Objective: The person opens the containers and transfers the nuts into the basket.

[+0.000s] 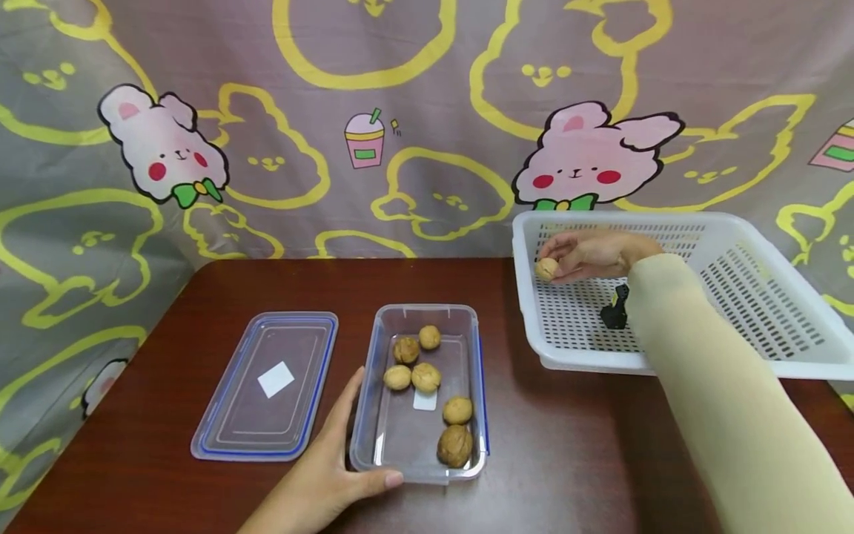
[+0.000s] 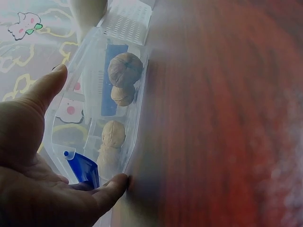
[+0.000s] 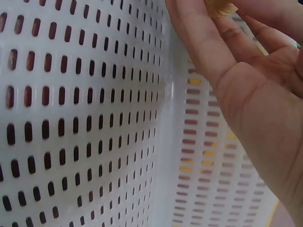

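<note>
My right hand (image 1: 594, 256) pinches a walnut (image 1: 548, 269) between thumb and fingers at the left side of the white perforated basket (image 1: 587, 363). In the right wrist view, only a bit of this walnut (image 3: 220, 7) shows at the top edge. My left hand (image 1: 320, 467) holds the near left corner of a clear plastic container (image 1: 407, 437), its thumb along the front wall and its fingers along the left side. Several walnuts (image 1: 425, 377) lie in that container. A blue latch (image 2: 84, 169) sticks out by the left fingers in the left wrist view.
The container's clear lid (image 1: 267, 408), edged in blue, lies on the brown table (image 1: 534, 460) at the left. A small black object (image 1: 614, 310) is at the right wrist, over the basket. Behind the table hangs a patterned cloth (image 1: 440, 119).
</note>
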A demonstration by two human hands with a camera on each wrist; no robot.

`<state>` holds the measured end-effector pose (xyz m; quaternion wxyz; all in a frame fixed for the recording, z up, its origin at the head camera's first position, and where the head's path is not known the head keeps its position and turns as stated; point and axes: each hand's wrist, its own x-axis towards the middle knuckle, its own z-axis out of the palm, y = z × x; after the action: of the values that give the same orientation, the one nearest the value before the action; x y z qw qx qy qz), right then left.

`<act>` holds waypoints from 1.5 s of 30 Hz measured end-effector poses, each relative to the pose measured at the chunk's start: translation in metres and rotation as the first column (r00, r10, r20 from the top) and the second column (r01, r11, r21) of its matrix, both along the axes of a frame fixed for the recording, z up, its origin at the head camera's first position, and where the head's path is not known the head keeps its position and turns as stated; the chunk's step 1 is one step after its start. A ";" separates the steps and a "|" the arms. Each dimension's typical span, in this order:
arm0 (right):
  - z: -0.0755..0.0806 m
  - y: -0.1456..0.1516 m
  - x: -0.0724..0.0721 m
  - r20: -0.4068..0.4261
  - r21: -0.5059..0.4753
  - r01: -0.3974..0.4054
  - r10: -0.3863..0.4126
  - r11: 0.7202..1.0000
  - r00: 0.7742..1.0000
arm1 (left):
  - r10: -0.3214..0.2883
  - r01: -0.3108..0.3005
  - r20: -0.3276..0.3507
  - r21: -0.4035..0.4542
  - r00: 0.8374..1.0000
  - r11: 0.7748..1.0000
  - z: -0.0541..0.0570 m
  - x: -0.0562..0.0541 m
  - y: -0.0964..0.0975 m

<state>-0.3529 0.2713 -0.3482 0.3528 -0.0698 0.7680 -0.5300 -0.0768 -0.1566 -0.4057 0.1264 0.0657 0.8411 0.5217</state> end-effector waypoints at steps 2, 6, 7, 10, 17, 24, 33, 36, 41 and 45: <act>0.001 -0.005 -0.001 0.002 0.016 -0.031 0.031 0.999 1.000 | -0.001 0.001 -0.001 0.000 1.000 1.000 0.001 0.000 -0.001; 0.003 -0.010 -0.003 0.017 0.051 -0.078 0.077 0.996 0.997 | -0.011 0.011 -0.016 -0.010 1.000 1.000 0.001 0.001 0.000; 0.004 -0.010 -0.003 0.022 0.054 -0.089 0.088 0.995 0.996 | -0.013 0.013 -0.021 -0.012 1.000 1.000 0.001 0.001 0.000; 0.005 -0.011 -0.004 0.027 0.068 -0.103 0.101 0.992 0.994 | -0.018 0.017 -0.032 -0.012 0.999 1.000 0.001 0.001 0.000; 0.006 -0.015 -0.001 0.016 0.109 -0.088 0.087 0.990 0.996 | -0.016 0.016 -0.027 -0.012 0.999 1.000 0.002 0.001 0.001; 0.004 -0.017 0.003 -0.025 0.159 -0.051 0.056 0.986 0.998 | -0.012 0.011 -0.029 -0.012 1.000 1.000 0.002 0.002 0.001; 0.003 -0.012 0.010 -0.095 0.187 -0.048 0.066 0.981 0.993 | -0.008 0.008 -0.010 0.014 1.000 1.000 0.002 0.003 0.002; 0.003 -0.009 0.012 -0.121 0.198 -0.046 0.071 0.979 0.990 | -0.005 0.005 -0.005 0.015 1.000 1.000 0.001 0.004 0.001; 0.017 -0.008 0.018 -0.238 0.234 0.007 0.050 0.972 0.970 | -0.001 0.001 -0.017 -0.005 1.000 1.000 0.000 0.003 0.000; 0.037 -0.016 0.026 -0.302 0.195 0.037 0.024 0.980 0.953 | 0.002 -0.003 -0.031 -0.023 1.000 1.000 0.000 0.001 -0.001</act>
<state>-0.3271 0.2549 -0.3112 0.2342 -0.1121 0.8623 -0.4348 -0.0754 -0.1575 -0.4057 0.1133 0.0714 0.8491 0.5110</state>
